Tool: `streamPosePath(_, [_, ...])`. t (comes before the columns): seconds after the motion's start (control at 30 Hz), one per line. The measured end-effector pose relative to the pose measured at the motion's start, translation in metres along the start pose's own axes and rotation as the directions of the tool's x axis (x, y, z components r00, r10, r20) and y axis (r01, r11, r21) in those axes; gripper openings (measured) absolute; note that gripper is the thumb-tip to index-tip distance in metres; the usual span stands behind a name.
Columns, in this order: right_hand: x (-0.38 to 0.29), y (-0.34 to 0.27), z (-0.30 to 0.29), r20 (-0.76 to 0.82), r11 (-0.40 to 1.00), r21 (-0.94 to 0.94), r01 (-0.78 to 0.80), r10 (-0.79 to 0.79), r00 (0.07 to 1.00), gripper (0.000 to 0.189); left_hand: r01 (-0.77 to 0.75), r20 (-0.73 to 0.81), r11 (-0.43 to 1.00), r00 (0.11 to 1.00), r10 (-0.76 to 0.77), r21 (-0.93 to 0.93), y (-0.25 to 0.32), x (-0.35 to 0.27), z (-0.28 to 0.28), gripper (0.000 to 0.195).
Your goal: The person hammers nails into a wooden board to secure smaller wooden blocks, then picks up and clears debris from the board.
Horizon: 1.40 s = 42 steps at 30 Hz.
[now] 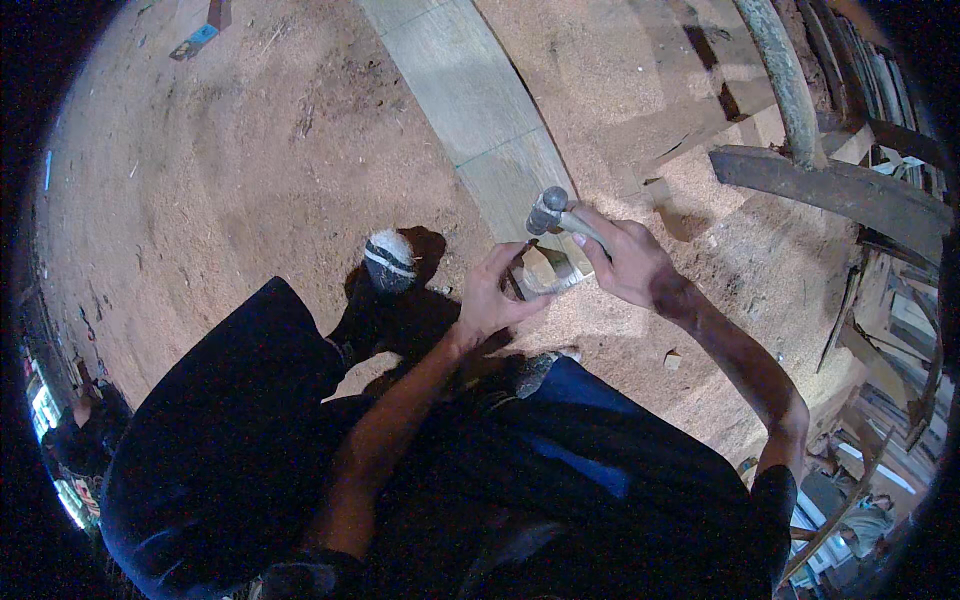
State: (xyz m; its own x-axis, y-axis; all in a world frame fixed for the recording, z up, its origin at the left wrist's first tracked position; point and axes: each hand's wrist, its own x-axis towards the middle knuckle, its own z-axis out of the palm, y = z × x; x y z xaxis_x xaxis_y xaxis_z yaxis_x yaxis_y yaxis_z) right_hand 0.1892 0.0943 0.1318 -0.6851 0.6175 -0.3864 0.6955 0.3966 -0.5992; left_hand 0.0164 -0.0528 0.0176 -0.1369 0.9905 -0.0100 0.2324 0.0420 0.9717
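My right hand (628, 259) grips the handle of a ball-peen hammer (550, 210), whose metal head is just above the near end of a long wooden board (495, 120). Thin dark lines cross the board. To the left of the hammer, my left hand (491, 292) is at the board's near end, its thumb and fingers curved around a small dark piece (516, 281). A short, thin dark tip shows by the forefinger; whether it is a nail I cannot tell. The hammer head and this tip look close together, with a narrow gap between them.
Sawdust-covered ground (225, 150) surrounds the board. My shoe (390, 261) rests left of it. At the right stand a curved wooden beam (825, 184), a round post (784, 82) and stacked planks. A block with a blue end (196, 41) lies at the upper left. A person (86, 427) is at the far left.
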Motion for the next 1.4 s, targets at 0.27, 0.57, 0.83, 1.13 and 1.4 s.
streamPosePath(0.27, [0.001,-0.008,-0.008,0.100,0.992,-0.030,-0.124,0.126,0.987,0.042,0.323,0.081,0.946,0.944,-0.319,-0.039,-0.006,-0.011,0.005,0.060])
streamPosePath(0.57, [0.000,-0.004,-0.005,0.068,0.997,0.001,-0.078,0.078,0.995,0.040,-0.081,0.028,0.994,0.996,0.080,0.069,-0.016,-0.008,0.003,0.056])
streamPosePath(0.83, [0.003,-0.009,-0.005,0.115,0.999,-0.032,-0.032,0.036,0.993,0.042,-0.026,0.037,0.997,0.999,0.024,0.073,-0.024,-0.010,0.005,0.054])
streamPosePath(1.13, [0.007,-0.008,-0.002,0.128,1.000,-0.030,0.008,-0.005,0.992,0.041,0.071,0.067,0.997,0.995,-0.071,-0.006,-0.018,-0.006,-0.001,0.052])
streamPosePath(1.4, [0.017,-0.015,-0.001,0.168,0.998,-0.055,-0.027,0.036,0.985,0.041,0.157,0.135,0.987,0.978,-0.158,0.021,-0.022,-0.009,-0.003,0.056])
